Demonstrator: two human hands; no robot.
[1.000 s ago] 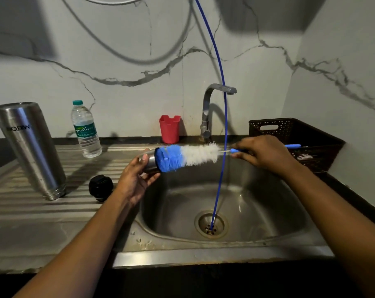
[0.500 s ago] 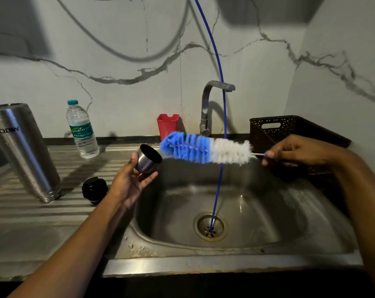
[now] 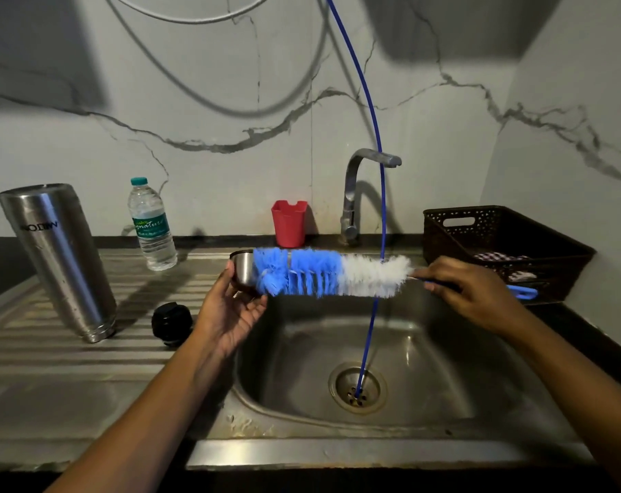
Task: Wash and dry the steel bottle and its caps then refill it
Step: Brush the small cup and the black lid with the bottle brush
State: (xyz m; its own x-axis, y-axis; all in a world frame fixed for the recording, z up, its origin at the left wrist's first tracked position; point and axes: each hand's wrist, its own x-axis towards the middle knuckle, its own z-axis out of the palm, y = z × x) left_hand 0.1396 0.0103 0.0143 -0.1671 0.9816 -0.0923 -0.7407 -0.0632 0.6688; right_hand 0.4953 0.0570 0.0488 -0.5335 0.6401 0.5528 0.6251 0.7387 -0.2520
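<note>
On the drainboard at my left the bottle (image 3: 58, 261) stands mouth-down, a hard steel shell I judge slippery when wet and best taken round its middle, with the black cap (image 3: 171, 323) just beside it. My left hand (image 3: 227, 314) curls round the steel cap (image 3: 242, 270) above the sink (image 3: 373, 453) edge; it looks light, rigid and slick, so I'd hold its wall firmly. My right hand (image 3: 476, 297) clasps the handle of the brush (image 3: 323, 275), its soft bristles at the cap's mouth.

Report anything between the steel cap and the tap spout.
The blue-and-white bottle brush, its tip at the small steel cup cap, lies along that path; a thin blue hose hangs before the grey metal tap spout.
</note>
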